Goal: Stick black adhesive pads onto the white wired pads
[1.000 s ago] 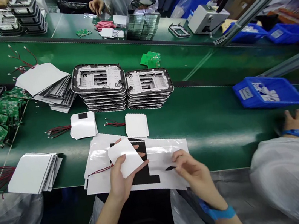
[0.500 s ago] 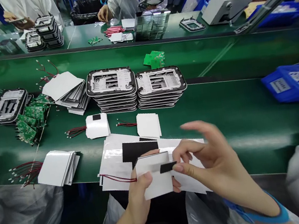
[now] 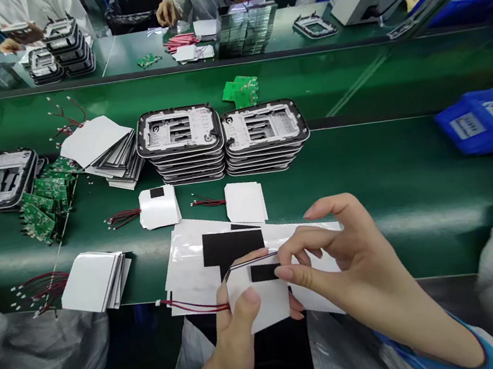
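My left hand [image 3: 239, 324] grips a white square panel [image 3: 267, 307] with red and dark wires trailing left to a small white connector, the thumb lying on its face. Against the panel's upper part rests a small black strip [image 3: 264, 272], its right end pinched between thumb and index finger of my right hand [image 3: 339, 257]. The other fingers of that hand are raised. Beneath both hands lie white backing sheets [image 3: 183, 258] bearing larger black pieces [image 3: 231, 247]. Whether the strip is fully stuck down I cannot tell.
Wired white panels [image 3: 90, 280] lie in piles at left and ahead. Stacked black-rimmed frames [image 3: 178, 133], a fanned white stack [image 3: 100, 143] and green circuit boards [image 3: 48, 199] stand farther back. A blue bin [image 3: 468, 125] is at right. Co-workers sit beyond the green divider [image 3: 141, 92].
My right hand has brought the black strip left and slightly up, so that more of it now lies flat along the panel. The panel has shifted slightly down and tilted.
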Demonstrator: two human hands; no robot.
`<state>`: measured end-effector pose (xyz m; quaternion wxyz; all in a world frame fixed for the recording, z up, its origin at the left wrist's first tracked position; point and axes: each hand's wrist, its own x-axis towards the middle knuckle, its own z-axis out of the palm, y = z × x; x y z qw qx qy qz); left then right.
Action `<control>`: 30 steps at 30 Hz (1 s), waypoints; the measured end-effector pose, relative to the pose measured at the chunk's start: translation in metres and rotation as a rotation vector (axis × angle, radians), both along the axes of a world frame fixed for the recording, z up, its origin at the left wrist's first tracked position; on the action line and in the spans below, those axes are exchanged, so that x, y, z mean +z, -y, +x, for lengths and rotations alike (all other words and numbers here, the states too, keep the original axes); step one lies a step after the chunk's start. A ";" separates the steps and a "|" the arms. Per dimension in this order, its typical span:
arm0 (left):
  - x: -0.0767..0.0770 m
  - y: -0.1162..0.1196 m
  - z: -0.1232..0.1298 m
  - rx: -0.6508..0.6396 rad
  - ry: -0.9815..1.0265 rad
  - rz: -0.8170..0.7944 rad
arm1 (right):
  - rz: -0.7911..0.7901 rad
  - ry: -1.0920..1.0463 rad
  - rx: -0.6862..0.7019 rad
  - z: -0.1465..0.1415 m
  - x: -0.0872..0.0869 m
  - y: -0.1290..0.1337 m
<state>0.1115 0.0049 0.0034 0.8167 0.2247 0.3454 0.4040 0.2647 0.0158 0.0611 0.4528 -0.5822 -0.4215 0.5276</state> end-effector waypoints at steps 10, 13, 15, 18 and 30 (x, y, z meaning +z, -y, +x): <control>-0.001 -0.003 0.002 0.066 -0.152 0.058 | -0.035 -0.040 0.042 0.002 0.000 -0.003; 0.001 -0.002 0.004 0.090 -0.194 0.028 | -0.047 -0.057 0.053 0.003 -0.002 -0.003; 0.004 -0.001 0.005 0.109 -0.209 -0.025 | -0.048 -0.069 0.052 0.004 -0.003 -0.004; 0.007 0.001 0.006 0.126 -0.229 -0.056 | -0.059 -0.092 0.048 0.004 -0.005 -0.004; 0.003 0.000 0.002 0.073 -0.243 -0.002 | -0.079 -0.091 0.033 0.002 -0.005 -0.004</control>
